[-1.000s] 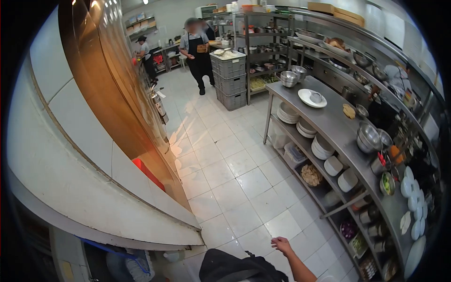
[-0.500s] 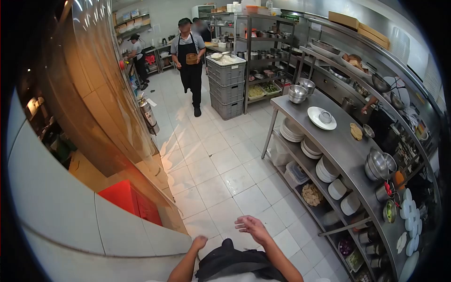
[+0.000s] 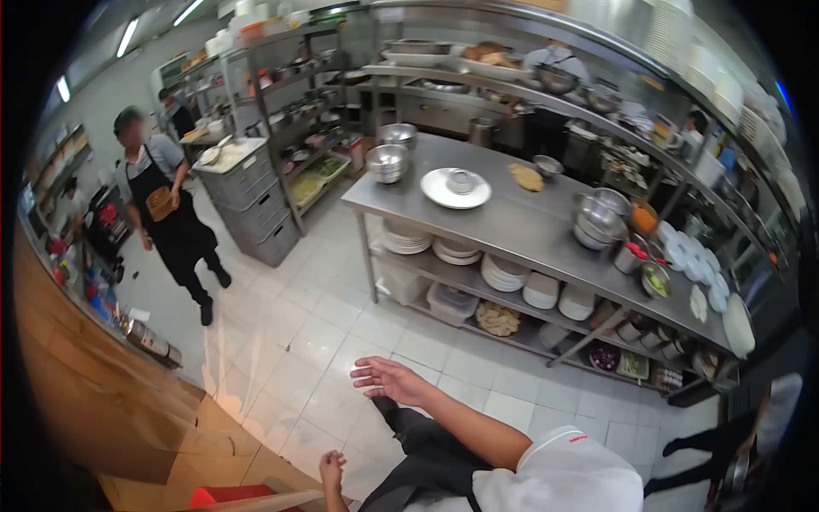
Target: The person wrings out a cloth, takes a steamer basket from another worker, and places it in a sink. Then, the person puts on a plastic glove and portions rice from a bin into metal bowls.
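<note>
My right hand reaches out over the tiled floor, fingers spread, holding nothing. Lower down, my left hand hangs with its fingers loosely bent and a little apart; I see nothing in it. Neither hand touches an object. Nearest to the right hand is the steel table, apart from it and further off. On it stand a white plate with a small metal bowl, stacked steel bowls and a flat tan piece that looks like dough. A red box is near the left hand.
A co-worker in a dark apron walks on the left with a round brown container. Grey stacked crates stand by the shelving. White plates fill the lower shelf. A fire extinguisher is at left. Another person's legs show at lower right.
My view has turned right, so the steel table now lies across the middle. My right hand has swung left in view and my left hand lower. The co-worker appears closer.
</note>
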Motion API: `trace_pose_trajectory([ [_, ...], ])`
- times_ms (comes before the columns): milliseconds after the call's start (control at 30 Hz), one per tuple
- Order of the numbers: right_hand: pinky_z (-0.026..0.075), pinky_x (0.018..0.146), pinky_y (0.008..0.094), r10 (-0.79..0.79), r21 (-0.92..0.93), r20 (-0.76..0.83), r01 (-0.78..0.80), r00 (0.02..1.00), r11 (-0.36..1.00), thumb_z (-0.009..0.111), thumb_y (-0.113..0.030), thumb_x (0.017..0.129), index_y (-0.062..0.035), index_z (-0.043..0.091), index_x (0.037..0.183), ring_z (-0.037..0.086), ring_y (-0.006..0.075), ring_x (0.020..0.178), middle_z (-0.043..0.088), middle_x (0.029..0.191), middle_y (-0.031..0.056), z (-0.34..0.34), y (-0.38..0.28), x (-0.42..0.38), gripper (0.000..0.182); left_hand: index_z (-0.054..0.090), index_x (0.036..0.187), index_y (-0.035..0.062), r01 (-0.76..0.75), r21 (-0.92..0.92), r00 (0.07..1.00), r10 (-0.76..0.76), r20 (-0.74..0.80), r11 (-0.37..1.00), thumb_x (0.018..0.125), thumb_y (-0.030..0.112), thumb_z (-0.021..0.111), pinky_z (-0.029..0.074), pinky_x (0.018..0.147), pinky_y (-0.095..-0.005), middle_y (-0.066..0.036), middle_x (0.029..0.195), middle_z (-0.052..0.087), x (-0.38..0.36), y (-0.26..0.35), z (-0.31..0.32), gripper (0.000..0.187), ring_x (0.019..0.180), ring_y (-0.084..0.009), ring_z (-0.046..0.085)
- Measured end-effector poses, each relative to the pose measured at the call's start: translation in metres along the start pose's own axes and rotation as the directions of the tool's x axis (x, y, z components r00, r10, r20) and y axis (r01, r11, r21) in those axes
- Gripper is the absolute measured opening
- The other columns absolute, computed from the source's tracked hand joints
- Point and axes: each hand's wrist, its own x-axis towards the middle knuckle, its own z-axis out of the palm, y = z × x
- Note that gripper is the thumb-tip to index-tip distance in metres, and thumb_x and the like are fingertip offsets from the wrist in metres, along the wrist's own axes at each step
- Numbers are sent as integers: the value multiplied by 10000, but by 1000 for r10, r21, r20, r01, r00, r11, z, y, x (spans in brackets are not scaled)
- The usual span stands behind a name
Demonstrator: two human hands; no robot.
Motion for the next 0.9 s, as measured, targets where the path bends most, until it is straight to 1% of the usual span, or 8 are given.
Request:
trace_pose_trajectory([
  [100,379,873,350,-23,79,103,15,994,997,428,-369,868,-92,397,1206,464,204,1065,473,1181,102,-5,-4,68,438,520,938,-36,211,-24,972,-212,-102,977,842,193,506,484,622,-274,-130,865,591,-1,-14,-12,248,755,-178,588],
  [200,366,892,379,104,97,209,-127,972,987,414,-384,870,-99,357,1242,424,247,1124,421,1238,124,-2,-15,159,471,524,945,-42,145,-62,978,-153,-141,987,829,200,518,494,625,-281,-136,867,593,23,-29,-31,269,761,-188,589],
  [267,361,895,400,180,184,148,-206,973,961,413,-415,866,-106,334,1257,404,273,1138,387,1265,141,10,-14,211,504,528,956,-49,220,-17,966,-221,-134,975,815,196,527,499,637,-288,-137,856,589,26,-40,-48,282,768,-194,589],
  [467,316,930,434,262,226,356,-355,897,907,413,-463,853,-95,302,1269,355,298,1177,343,1297,151,59,-11,391,566,538,940,-58,255,-116,876,-280,-393,960,816,188,534,486,650,-265,-128,828,595,20,24,-76,275,716,-188,595],
  [567,299,943,446,288,219,389,-392,875,894,437,-489,833,-92,262,1289,337,303,1192,315,1316,150,95,0,481,629,527,894,-67,99,-268,832,-228,-507,958,830,126,508,486,633,-276,-122,818,595,14,5,-83,204,720,-177,594],
  [700,287,960,445,305,251,360,-406,882,879,479,-534,789,-83,179,1329,309,305,1212,241,1356,146,144,28,592,765,558,851,-8,227,-274,753,-346,-560,935,822,204,550,452,587,-278,-63,722,598,-4,-52,-87,215,634,-150,584],
  [800,234,991,454,272,276,329,-367,904,888,512,-609,723,-86,82,1357,247,300,1253,181,1383,148,172,51,664,927,546,872,-16,375,-359,691,-516,-506,855,830,188,538,459,599,-276,-72,742,596,6,-54,-98,208,647,-152,583],
  [900,175,1015,451,223,425,223,-300,949,854,522,-683,651,-81,87,1355,207,295,1268,182,1383,146,183,75,725,1023,535,893,-24,371,-400,703,-535,-469,838,837,171,526,467,612,-274,-81,761,594,47,-48,-130,203,661,-153,582],
])
